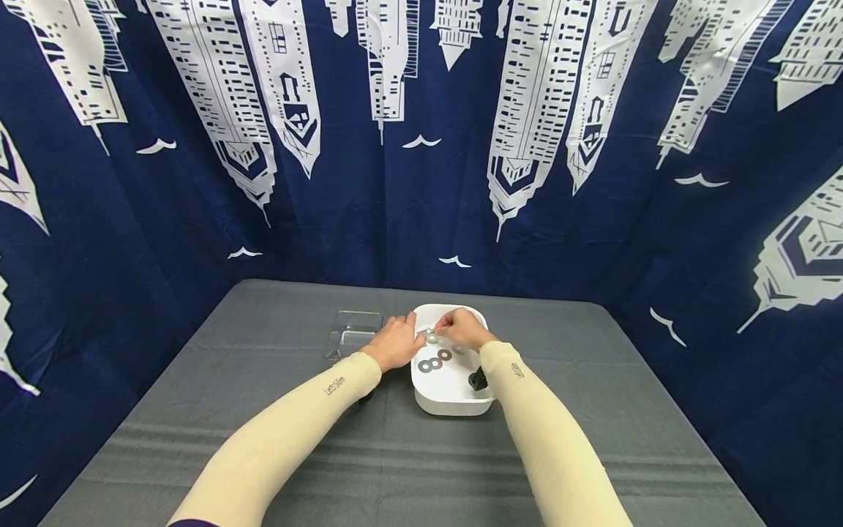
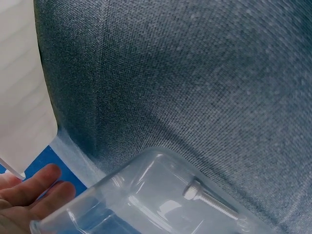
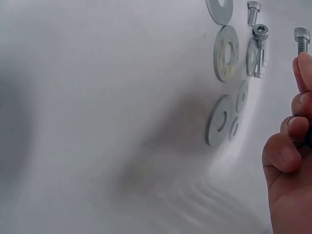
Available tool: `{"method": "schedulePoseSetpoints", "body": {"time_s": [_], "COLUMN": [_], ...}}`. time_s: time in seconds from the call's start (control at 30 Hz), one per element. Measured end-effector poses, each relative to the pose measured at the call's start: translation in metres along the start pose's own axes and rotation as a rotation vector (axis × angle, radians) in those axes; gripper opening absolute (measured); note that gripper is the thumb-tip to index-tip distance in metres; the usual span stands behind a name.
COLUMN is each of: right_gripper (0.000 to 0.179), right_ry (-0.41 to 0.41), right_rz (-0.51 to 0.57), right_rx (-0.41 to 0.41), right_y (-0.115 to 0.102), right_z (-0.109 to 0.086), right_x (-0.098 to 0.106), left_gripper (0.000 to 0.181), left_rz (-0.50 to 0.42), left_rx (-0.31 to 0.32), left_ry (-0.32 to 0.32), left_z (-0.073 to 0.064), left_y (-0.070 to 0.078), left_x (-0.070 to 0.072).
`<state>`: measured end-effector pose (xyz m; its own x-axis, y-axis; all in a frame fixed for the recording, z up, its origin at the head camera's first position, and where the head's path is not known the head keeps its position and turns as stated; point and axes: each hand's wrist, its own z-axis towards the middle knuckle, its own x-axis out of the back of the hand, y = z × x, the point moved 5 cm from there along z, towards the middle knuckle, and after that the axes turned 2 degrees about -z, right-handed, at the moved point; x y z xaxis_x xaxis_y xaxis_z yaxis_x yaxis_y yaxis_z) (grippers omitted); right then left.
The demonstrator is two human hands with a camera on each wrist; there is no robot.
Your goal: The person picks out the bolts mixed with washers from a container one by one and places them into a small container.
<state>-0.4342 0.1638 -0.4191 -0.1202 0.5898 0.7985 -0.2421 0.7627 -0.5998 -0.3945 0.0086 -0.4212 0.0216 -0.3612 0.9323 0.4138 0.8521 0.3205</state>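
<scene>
A white tub stands on the table. My left hand rests at its left rim, thumb over the edge; in the left wrist view its loosely bent fingers show beside the tub wall. Inside the tub, my right hand pinches a silver socket-head bolt, head up. Several flat washers lie on the tub floor. Beside them in the right wrist view are more silver bolts. Left of the tub, a clear plastic tray contains one bolt.
A black object sits in the tub's near right corner, partly behind my right sleeve. Another dark thing peeks out by my left forearm. Grey cloth covers the table, and a blue patterned curtain hangs behind it.
</scene>
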Motion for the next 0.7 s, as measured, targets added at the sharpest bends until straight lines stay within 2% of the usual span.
{"method": "schedulePoseSetpoints", "body": {"time_s": [0.47,0.7], "right_gripper": [0.009,0.009], "right_ry": [0.004,-0.019], "right_rz": [-0.025,-0.003], "right_rx": [0.046,0.060], "right_y": [-0.002,-0.003], "right_z": [-0.003,-0.005], "right_x": [0.016,0.021], "left_gripper": [0.057,0.057], "left_rz": [0.004,-0.010], "left_rx": [0.012,0.010], "left_ry": [-0.014,-0.018], "left_z": [0.002,0.002], "left_y": [-0.002,-0.001], "left_x": [-0.001,0.000]}}
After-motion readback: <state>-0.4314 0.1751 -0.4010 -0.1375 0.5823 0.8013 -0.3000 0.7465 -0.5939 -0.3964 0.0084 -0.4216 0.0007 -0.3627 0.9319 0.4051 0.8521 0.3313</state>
